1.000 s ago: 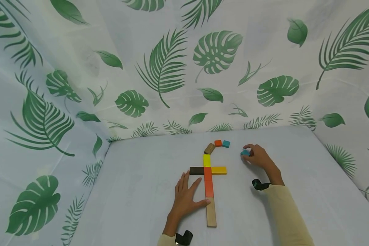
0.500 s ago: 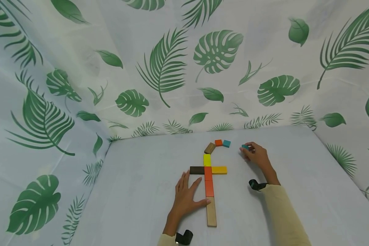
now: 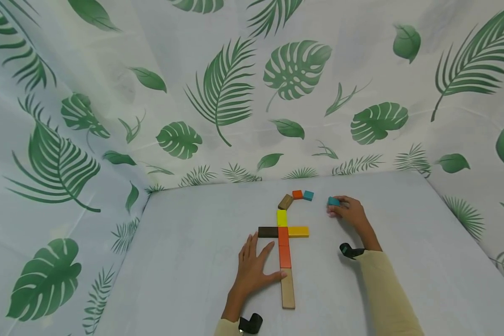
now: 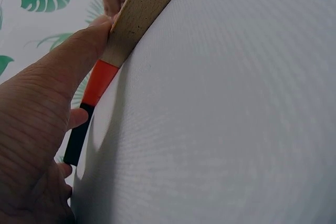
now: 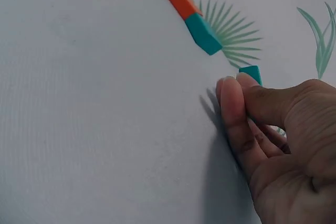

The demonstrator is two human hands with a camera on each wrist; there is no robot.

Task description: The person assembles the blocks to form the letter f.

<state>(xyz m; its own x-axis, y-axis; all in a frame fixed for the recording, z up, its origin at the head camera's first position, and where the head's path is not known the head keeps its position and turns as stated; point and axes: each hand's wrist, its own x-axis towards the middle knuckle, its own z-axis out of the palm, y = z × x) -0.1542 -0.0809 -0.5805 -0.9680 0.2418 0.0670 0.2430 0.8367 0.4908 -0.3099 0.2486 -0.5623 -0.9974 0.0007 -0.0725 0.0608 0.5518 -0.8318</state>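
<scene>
In the head view my right hand (image 3: 349,211) pinches a small teal block (image 3: 333,201) above the table's right side. The right wrist view shows its fingers partly covering that teal block (image 5: 251,73). My left hand (image 3: 252,267) lies spread, its thumb touching the long bare wooden block (image 3: 287,289) and its fingertips at the black block (image 3: 268,232). Two red-orange blocks (image 3: 284,256) continue up from the wooden one, with a yellow-orange block (image 3: 298,232) to their right and a bright yellow block (image 3: 282,218) above. A brown block (image 3: 285,202), an orange block (image 3: 297,194) and another teal block (image 3: 308,195) curve off rightward.
The blocks lie flat on a white-covered table (image 3: 185,261). A cloth wall (image 3: 235,158) printed with green leaves rises behind the table's far edge and along both sides. Dark cameras are strapped to both wrists.
My right hand has shifted slightly left and away from me, turning the teal block in its fingers. The left hand and the laid blocks stay in place.
</scene>
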